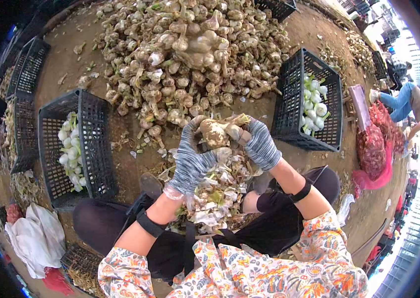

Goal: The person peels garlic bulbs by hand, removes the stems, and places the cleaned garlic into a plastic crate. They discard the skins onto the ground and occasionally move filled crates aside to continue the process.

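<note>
Both of my hands wear grey striped work gloves and meet in front of me. My left hand (192, 156) is wrapped round a dirty, unpeeled garlic bulb (215, 134), its stalk pointing right. My right hand (263, 146) is closed at the stalk end, its fingers pressed against the bulb; the inside of this hand is hidden. Below them, loose garlic skins and trimmings (215, 201) lie between my legs. Just beyond my hands rises a big heap of unpeeled garlic (170, 79).
A black crate (98, 144) with clean white bulbs stands at left, another black crate (285, 102) with white bulbs at right. More crates (23, 69) line the far left. Red net sacks (374, 154) and a person in blue trousers (401, 99) are at right. A white sack (36, 238) lies lower left.
</note>
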Tool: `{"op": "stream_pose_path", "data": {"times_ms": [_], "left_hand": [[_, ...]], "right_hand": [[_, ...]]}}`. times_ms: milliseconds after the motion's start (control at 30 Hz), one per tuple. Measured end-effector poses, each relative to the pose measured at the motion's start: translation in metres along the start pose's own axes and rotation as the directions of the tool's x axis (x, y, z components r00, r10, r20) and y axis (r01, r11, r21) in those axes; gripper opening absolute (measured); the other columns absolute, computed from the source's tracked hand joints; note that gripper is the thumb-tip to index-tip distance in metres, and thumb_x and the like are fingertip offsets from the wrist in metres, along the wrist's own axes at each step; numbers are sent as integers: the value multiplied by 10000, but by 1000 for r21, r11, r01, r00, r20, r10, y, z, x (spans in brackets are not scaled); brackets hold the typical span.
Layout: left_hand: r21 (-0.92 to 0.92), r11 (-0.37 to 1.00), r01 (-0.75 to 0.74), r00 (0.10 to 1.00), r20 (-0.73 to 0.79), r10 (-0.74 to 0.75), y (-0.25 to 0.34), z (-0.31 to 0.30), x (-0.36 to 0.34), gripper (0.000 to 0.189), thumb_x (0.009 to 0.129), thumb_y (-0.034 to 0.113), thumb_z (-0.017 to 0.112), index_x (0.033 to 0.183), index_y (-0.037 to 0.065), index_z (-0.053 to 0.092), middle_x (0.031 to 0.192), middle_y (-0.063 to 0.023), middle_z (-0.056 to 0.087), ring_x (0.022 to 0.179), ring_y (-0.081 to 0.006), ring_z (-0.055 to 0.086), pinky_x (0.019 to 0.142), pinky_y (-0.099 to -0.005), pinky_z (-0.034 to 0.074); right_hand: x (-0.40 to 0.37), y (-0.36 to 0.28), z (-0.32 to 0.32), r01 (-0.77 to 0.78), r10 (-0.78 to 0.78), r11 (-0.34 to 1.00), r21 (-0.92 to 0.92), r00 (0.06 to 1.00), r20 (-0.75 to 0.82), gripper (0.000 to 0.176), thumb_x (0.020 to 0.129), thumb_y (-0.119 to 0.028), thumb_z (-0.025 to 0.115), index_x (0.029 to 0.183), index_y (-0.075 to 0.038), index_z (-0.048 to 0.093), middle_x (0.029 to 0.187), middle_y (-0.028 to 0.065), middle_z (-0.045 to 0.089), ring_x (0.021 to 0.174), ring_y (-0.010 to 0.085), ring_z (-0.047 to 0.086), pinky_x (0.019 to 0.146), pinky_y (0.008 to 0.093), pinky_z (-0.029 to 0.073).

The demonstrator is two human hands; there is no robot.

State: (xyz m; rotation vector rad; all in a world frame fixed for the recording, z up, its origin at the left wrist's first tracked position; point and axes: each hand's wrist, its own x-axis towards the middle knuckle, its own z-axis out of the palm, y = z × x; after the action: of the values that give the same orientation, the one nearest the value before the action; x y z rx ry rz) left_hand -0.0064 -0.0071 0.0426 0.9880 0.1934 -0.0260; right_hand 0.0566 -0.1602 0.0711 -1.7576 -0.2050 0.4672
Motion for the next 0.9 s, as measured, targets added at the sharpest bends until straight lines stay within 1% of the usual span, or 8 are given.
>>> {"op": "stream_pose_path", "data": {"times_ms": [133,233,367,533,600,633,733,900], "left_hand": [[47,998,-32,999,17,32,7,1,1,782,601,166,805,1238,69,360,1117,-85,506,984,-187,535,847,-320,473],[-156,936,316,947,109,-301,7,-9,3,712,682,506,673,1197,71,442,965,-84,585,714,-181,589,571,-281,513],[-478,704,525,782,-55,-621,14,0,13,585,729,609,545,1029,108,556,809,-62,626,603,-173,581,512,-291,495],[-59,620,783,612,-108,-783,-13,-34,27,493,817,576,445,964,126,584,788,-59,619,727,-180,615,583,-285,526],[339,878,339,934,-231,-272,0,-27,17,368,798,389,562,982,73,603,882,-88,606,800,-218,595,674,-302,492],[532,844,72,981,-192,38,9,-21,13,321,788,296,621,990,46,612,928,-102,599,837,-236,585,719,-311,475],[825,454,-336,934,229,275,57,13,3,374,689,257,715,978,43,614,893,-104,571,826,-209,555,739,-283,443],[716,658,-234,969,225,100,50,1,8,280,689,188,720,902,29,632,907,-81,574,863,-194,541,784,-301,430]], "right_hand": [[-2,-16,-6,12,-11,1000,-8,997,70,224,815,-133,605,972,19,554,811,70,619,728,90,546,672,252,467],[3,7,-18,238,-222,942,-235,971,92,244,776,-127,626,968,13,569,799,104,625,707,103,560,655,267,468],[-2,-7,-22,303,-234,887,-348,945,228,241,753,-143,619,957,-16,599,769,89,632,690,110,564,659,274,467],[-14,-6,-16,34,-7,996,-82,954,298,284,756,-126,581,1015,-9,585,751,34,625,700,73,529,664,267,465],[-14,-5,-16,-284,257,955,84,936,240,296,769,-133,570,1035,-4,570,753,46,615,711,77,520,681,266,458],[-13,2,-14,-181,160,977,108,971,180,285,768,-114,550,1022,16,555,870,83,600,796,120,528,731,282,442],[-18,4,-12,78,-69,994,-78,990,121,303,755,-79,530,1038,31,539,1020,113,556,908,170,512,789,305,420],[-21,8,-9,-190,152,959,210,971,183,253,771,-51,496,1010,21,541,944,105,598,855,205,594,787,279,468]]}}
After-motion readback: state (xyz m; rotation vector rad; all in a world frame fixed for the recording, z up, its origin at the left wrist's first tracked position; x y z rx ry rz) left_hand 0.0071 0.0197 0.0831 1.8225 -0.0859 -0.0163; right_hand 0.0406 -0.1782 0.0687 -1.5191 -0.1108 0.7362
